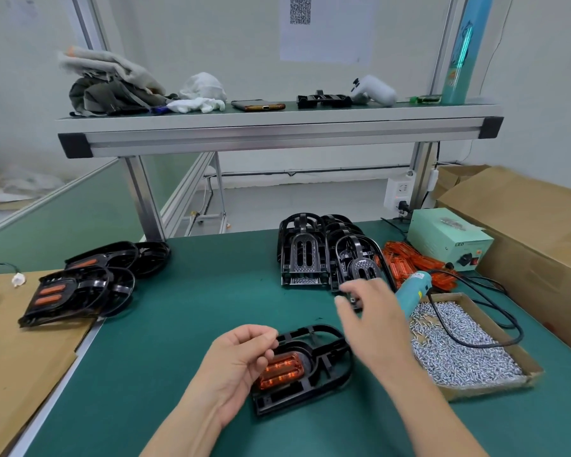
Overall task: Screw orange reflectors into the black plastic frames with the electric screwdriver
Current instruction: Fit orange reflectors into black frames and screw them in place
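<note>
1. Lying far left of the worked frame (327, 374): a stack of finished frames (80, 285) with orange strips fitted, partly on a cardboard sheet (23, 357), partly on the green mat (195, 308).
2. Left hand (241, 364): at the worked frame's left edge, over its near-left part. Fingers curled, thumb tip against forefinger tip. Whether anything small sits between them cannot be told.
3. Worked frame: flat on the mat, directly in front of the person. One orange reflector (282, 369) is seated in its oval recess, partly hidden under the left hand's fingers.
4. Right hand (373, 311): above the mat, behind and right of the worked frame. Fingers spread and relaxed, gripping nothing; motion-blurred.
5. Behind the worked frame, past the right hand: a cluster of bare black frames (305, 252), standing and leaning on each other.
6. Electric screwdriver (411, 293): teal body, right of and behind the worked frame, just beside the right hand, resting over the rim of the cardboard tray (528, 364). Contact with the hand cannot be told.
7. Tray: right of the worked frame, holding loose silver screws (459, 344); a black cable (495, 344) loops across them.
8. Loose orange reflectors (406, 262): piled behind and right of the worked frame, beside a green power box (449, 239).
</note>
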